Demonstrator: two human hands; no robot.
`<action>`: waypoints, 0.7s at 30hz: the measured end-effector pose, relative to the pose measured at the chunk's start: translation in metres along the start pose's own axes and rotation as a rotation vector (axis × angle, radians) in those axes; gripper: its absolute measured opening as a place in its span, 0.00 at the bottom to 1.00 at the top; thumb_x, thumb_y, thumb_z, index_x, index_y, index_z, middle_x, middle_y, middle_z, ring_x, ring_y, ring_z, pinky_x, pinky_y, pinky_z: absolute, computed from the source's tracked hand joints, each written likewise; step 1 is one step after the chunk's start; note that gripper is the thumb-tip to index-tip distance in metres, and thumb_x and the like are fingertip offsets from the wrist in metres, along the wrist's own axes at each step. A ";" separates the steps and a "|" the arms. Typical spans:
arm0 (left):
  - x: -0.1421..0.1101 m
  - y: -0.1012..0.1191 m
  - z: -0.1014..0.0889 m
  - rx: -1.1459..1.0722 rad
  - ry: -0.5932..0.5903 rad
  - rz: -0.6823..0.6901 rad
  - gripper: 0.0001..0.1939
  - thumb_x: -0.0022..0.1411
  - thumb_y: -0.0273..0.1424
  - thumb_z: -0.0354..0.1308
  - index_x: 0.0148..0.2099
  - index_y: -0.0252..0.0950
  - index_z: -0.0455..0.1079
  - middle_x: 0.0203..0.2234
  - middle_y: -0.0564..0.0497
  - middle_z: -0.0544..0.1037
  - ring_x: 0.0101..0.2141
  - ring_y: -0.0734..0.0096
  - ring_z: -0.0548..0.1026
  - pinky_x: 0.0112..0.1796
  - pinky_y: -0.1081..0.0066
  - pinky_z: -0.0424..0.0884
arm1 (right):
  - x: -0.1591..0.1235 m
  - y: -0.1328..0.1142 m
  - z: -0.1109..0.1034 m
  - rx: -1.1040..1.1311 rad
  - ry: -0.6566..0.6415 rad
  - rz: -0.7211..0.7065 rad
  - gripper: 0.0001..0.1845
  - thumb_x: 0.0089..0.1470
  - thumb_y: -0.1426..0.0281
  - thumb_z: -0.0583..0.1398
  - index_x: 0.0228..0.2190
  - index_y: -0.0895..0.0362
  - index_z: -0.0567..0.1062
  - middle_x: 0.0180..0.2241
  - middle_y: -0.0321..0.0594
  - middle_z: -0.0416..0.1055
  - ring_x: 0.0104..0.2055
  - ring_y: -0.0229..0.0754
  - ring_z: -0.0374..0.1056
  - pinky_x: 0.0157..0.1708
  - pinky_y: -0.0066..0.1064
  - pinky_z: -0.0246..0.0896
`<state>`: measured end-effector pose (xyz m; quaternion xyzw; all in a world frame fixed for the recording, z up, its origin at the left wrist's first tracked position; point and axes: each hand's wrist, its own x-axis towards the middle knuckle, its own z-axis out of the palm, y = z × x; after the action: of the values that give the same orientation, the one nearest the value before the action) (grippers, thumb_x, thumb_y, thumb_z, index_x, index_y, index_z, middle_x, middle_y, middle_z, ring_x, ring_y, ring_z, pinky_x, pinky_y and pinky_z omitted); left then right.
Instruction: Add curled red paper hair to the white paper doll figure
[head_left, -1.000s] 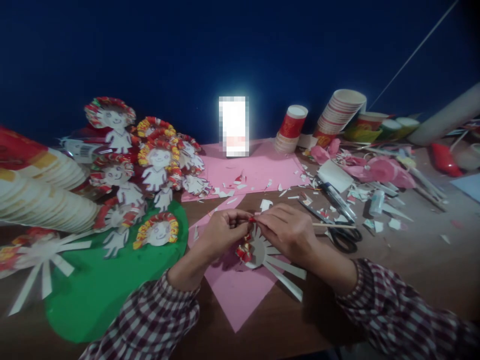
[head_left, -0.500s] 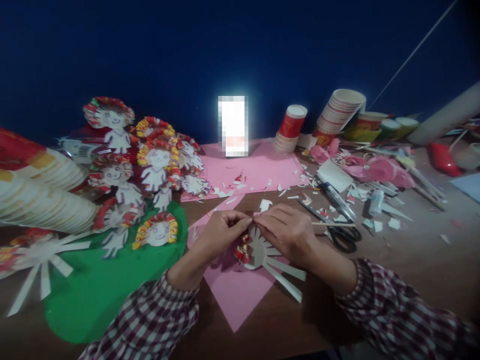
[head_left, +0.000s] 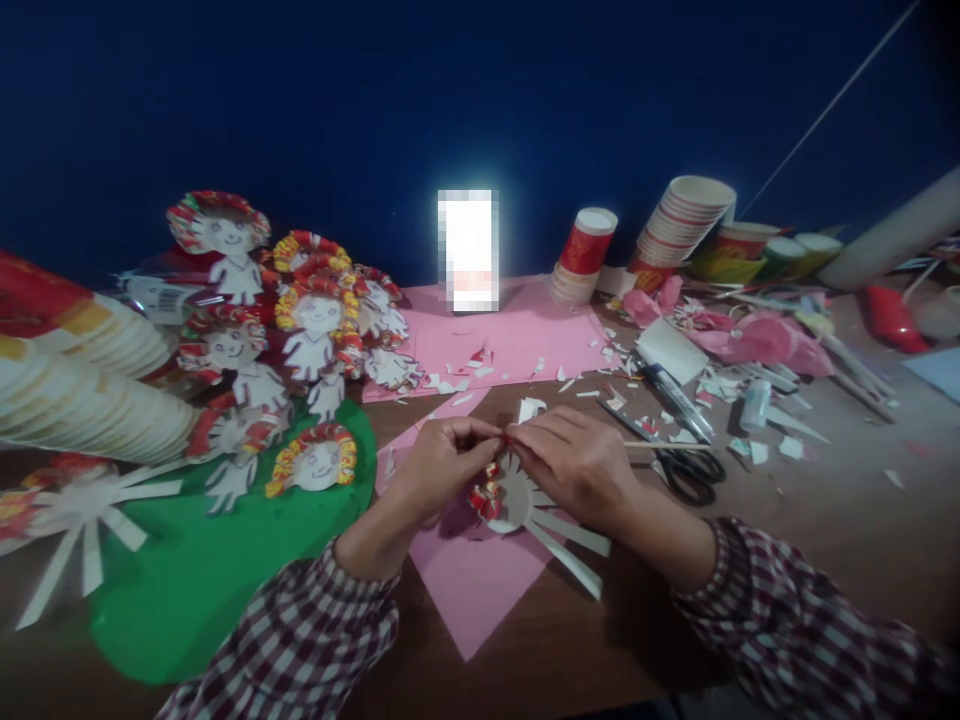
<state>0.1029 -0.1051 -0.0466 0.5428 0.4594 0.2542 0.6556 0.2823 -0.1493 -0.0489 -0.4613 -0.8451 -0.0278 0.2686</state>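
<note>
Left hand (head_left: 452,460): thumb and forefinger pinching a small red bit at the far side of the paper cutout (head_left: 514,505).
Right hand (head_left: 577,458): fingertips bunched on that same bit, meeting the left's.
Paper cutout: between the hands, just nearer the table's (head_left: 810,580) front edge than their fingertips, over the pink sheet (head_left: 471,600), white strips passing its right edge.
Stick (head_left: 667,445): emerges beside the right hand; grip hidden.

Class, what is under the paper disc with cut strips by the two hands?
Below the paper disc, pink paper shows, with brown table past its lower-right strips. What lies directly beneath is covered by the disc; the left hand and right hand hide more.
</note>
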 end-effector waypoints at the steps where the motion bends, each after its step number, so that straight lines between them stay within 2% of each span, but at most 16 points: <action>1: 0.000 0.000 0.000 -0.020 -0.004 -0.008 0.10 0.52 0.32 0.61 0.34 0.30 0.74 0.20 0.53 0.73 0.20 0.79 0.68 0.23 0.78 0.64 | 0.000 0.000 0.000 0.000 0.005 -0.002 0.08 0.58 0.72 0.54 0.36 0.59 0.73 0.33 0.41 0.73 0.38 0.40 0.67 0.41 0.33 0.62; 8: -0.002 0.001 0.001 -0.115 -0.031 -0.056 0.10 0.50 0.31 0.62 0.35 0.30 0.72 0.19 0.54 0.72 0.19 0.78 0.68 0.22 0.77 0.65 | 0.001 -0.001 -0.001 -0.001 0.035 -0.001 0.08 0.57 0.72 0.55 0.34 0.59 0.74 0.31 0.41 0.73 0.36 0.40 0.67 0.39 0.32 0.62; 15: -0.001 0.004 0.003 -0.088 -0.041 -0.069 0.08 0.52 0.29 0.60 0.36 0.30 0.71 0.20 0.54 0.72 0.19 0.80 0.68 0.23 0.76 0.65 | 0.001 -0.001 0.001 -0.046 0.003 0.015 0.08 0.58 0.71 0.54 0.33 0.59 0.74 0.29 0.39 0.72 0.36 0.40 0.66 0.38 0.32 0.61; 21: 0.001 -0.004 0.001 -0.064 -0.012 0.032 0.17 0.52 0.31 0.62 0.44 0.33 0.63 0.21 0.56 0.73 0.21 0.79 0.69 0.24 0.78 0.64 | 0.000 0.000 0.002 -0.052 -0.031 -0.011 0.09 0.58 0.72 0.54 0.32 0.59 0.74 0.30 0.40 0.72 0.37 0.40 0.65 0.39 0.32 0.60</action>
<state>0.1037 -0.1056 -0.0507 0.5304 0.4384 0.2757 0.6712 0.2817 -0.1492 -0.0505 -0.4637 -0.8508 -0.0441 0.2435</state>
